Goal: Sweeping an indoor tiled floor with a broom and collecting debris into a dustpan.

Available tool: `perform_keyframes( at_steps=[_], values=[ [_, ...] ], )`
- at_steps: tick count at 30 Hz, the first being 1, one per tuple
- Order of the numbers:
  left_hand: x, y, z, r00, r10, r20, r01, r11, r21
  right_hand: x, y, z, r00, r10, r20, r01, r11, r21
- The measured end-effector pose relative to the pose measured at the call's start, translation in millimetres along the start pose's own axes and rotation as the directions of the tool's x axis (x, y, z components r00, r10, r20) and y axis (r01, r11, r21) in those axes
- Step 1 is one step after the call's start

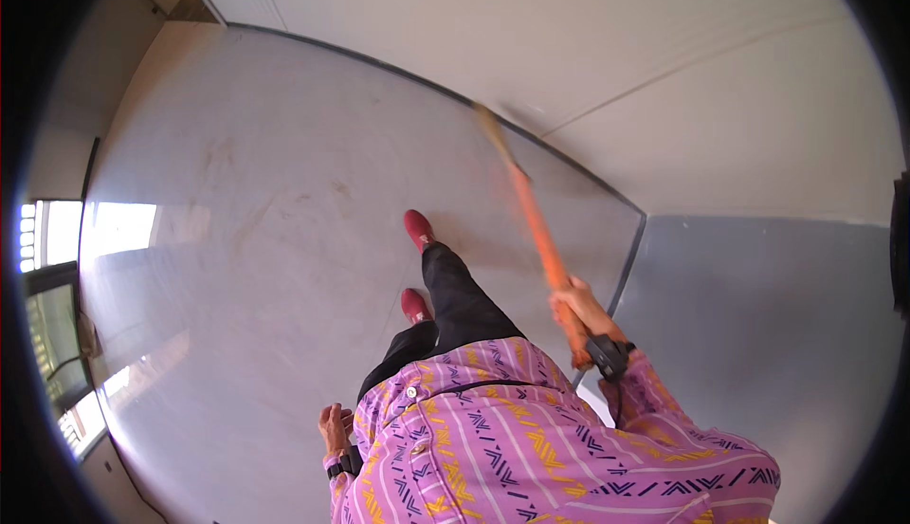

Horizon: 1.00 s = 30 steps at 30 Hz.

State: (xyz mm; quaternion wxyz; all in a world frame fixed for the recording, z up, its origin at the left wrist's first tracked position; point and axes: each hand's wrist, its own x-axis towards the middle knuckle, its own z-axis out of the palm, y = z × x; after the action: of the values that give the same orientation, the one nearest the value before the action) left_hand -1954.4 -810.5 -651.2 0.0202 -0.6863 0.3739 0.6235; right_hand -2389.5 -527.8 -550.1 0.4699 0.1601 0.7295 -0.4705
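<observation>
My right hand is closed around the orange handle of a broom, close to its rear end. The broom slants forward from my right side. Its tan bristle head is blurred and reaches the dark skirting where the floor meets the wall. My left hand hangs beside my left hip with its fingers loosely bent, and I see nothing in it. Below me my two red shoes stand on the smooth grey floor.
A cream wall runs along the front and right, meeting a grey-blue panel at a corner near my right side. Windows at the far left throw bright reflections on the floor. A doorway lies at the upper left.
</observation>
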Motion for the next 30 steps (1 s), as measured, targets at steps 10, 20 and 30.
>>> perform_keyframes(
  at_steps=[10,20,30],
  values=[
    [-52.6,2.1,29.0,0.995,-0.032,-0.091,0.015,0.983,-0.183,131.7,-21.1,-106.5,0.84,0.286,0.462,-0.482,0.785,0.39],
    [-100.6,-21.1,48.3,0.982,-0.004,-0.189,0.004,1.0,-0.002,195.1,-215.0,293.6,0.828,-0.047,0.559,0.011,0.998,0.067],
    [-115.2,-16.9,58.0,0.958,-0.051,-0.283,0.017,0.992,-0.122,173.7,-256.2,248.6,0.74,-0.178,0.649,0.165,0.983,0.082]
  ],
)
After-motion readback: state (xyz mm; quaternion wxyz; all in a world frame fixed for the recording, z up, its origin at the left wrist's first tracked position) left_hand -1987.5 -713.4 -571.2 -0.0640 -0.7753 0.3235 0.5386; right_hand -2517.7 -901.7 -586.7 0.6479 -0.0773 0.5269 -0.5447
